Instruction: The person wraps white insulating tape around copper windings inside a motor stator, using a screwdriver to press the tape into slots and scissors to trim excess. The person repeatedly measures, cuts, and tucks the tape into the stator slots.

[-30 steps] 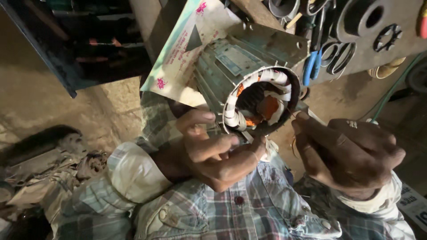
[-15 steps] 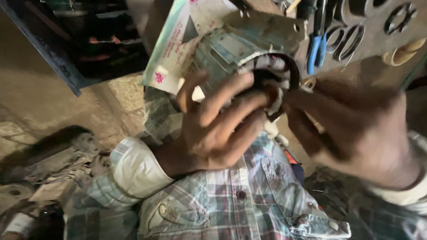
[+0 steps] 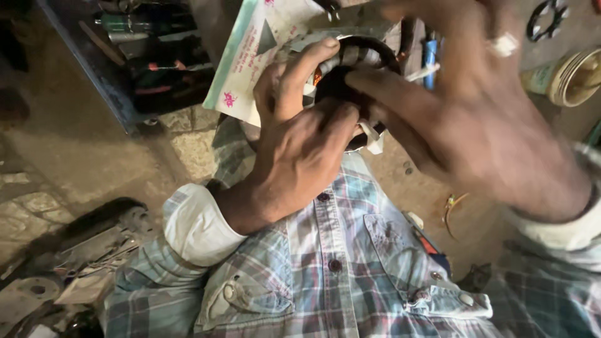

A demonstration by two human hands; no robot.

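A grey-green electric motor stator (image 3: 360,53) with copper and white-taped windings sits in front of my chest, mostly hidden behind my hands. My left hand (image 3: 300,138) presses on its open end, fingers curled over the rim of the winding. My right hand (image 3: 482,119), blurred and wearing a ring, reaches in from the right with its fingers on the same winding rim. A white strip of insulation (image 3: 374,139) hangs below the stator between my hands.
A pale printed paper sheet (image 3: 250,56) lies under the stator at left. A dark blue toolbox (image 3: 131,56) with tools stands at upper left. A cream tape roll (image 3: 566,78) sits at right. Metal scrap (image 3: 75,250) lies on the floor at lower left.
The view has moved closer to the stator. Both hands have risen from below it onto its open end and now cover the windings.
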